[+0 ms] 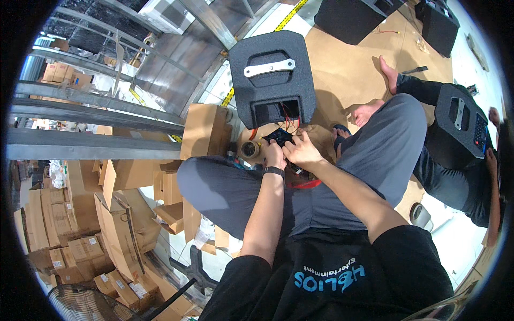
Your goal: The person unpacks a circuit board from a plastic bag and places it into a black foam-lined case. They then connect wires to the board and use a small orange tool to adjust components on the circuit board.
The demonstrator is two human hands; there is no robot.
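1. A small flat black panel (278, 137), the piece being worked on, sits just below the landmark, a black textured speaker cabinet (254, 91) with a silver metal handle (269, 68).
2. Thin red wires (289, 114) run between the cabinet's rectangular opening (265, 113) and the panel.
3. The wearer's left hand (274, 155), a black band (273, 172) at its wrist, holds the panel's near edge below the cabinet, fingers drawn narrow.
4. The right hand (303, 151) works beside it, also below the cabinet, fingers bent in at the panel's right side; whether they close on the panel or a wire cannot be told.
5. A round, open-topped container-like object (249, 149) stands left of the panel, below the cabinet's lower left corner; its contents are unclear.
6. A brown cardboard box (203, 131) stands left of the cabinet's lower part, and brown sheeting (342, 64) covers the floor to the cabinet's right.
7. Well to the cabinet's right, a co-worker sits with a second black cabinet (454, 128) on the lap.
8. Far below and left of the cabinet, cardboard cartons (80, 254) lie stacked.
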